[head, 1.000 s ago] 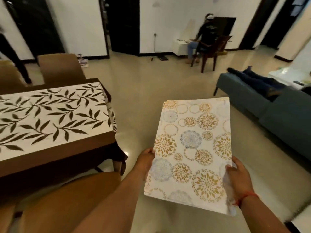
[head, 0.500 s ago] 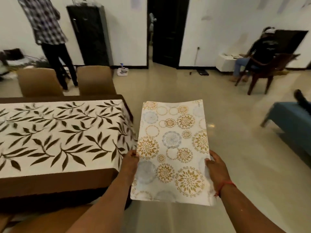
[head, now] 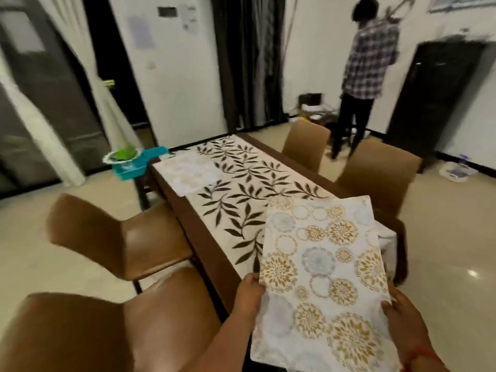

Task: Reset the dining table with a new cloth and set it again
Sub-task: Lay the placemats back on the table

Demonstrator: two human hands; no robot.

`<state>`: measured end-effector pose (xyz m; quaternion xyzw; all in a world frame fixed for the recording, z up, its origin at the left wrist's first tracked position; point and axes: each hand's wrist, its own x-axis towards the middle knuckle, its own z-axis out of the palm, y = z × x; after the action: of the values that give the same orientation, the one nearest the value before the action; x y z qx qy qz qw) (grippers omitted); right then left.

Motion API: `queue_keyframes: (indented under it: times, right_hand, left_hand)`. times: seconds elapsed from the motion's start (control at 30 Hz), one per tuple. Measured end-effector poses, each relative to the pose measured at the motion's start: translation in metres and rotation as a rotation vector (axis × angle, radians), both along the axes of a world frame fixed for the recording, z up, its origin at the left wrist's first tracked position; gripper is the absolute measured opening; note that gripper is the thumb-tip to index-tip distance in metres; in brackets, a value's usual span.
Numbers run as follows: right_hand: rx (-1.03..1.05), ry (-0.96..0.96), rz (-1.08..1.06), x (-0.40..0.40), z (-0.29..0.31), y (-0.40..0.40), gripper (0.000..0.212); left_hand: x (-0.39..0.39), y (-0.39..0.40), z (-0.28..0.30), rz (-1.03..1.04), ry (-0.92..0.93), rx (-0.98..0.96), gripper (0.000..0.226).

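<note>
Bare leaf-print cloth (head: 249, 183) lies between the far placemat (head: 192, 171) and held placemat (head: 322, 267).

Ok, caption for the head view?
Both hands, left hand and right hand, hold a floral placemat above the leaf-print tablecloth.

Person: stands far right in a checked shirt (head: 371, 63) and dark trousers, back turned, facing the white wall.
Teal basket (head: 134, 163): far left, just beyond the far end of the table; a white dish (head: 122, 156) with something green sits on it.
Curtain (head: 248, 57): dark, hanging at the far middle.
Dark cabinet (head: 432, 95): far right, against the wall.
Floor (head: 451, 237): pale, glossy tiles.
</note>
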<state>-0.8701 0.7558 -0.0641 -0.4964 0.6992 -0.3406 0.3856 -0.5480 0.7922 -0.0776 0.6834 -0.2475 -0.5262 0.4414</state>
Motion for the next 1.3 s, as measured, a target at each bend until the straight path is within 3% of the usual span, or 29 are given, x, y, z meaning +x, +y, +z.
queue_keyframes:
  times: [0.4,0.8,0.97,1.17,1.3]
  right_hand:
    - [-0.001,0.066,0.353,0.147,-0.006,-0.223,0.039]
    - [0.141,0.077,0.699,0.215,-0.063,-0.323,0.035]
    - [0.204,0.075,0.744,0.222,-0.079,-0.349,0.034]
    - [0.282,0.106,0.675,0.215,-0.098,-0.346,0.036]
    - [0.304,0.129,0.647,0.210,-0.105,-0.340,0.038]
  left_hand:
    - [0.070,-0.100,-0.030,0.565,0.093,0.042,0.014]
    - [0.069,-0.137,-0.078,0.916,-0.061,0.313,0.022]
    - [0.066,-0.155,-0.086,0.902,-0.171,0.378,0.031]
    - [0.074,-0.158,-0.091,0.717,-0.471,0.453,0.037]
    - [0.071,-0.156,-0.094,0.719,-0.511,0.463,0.039]
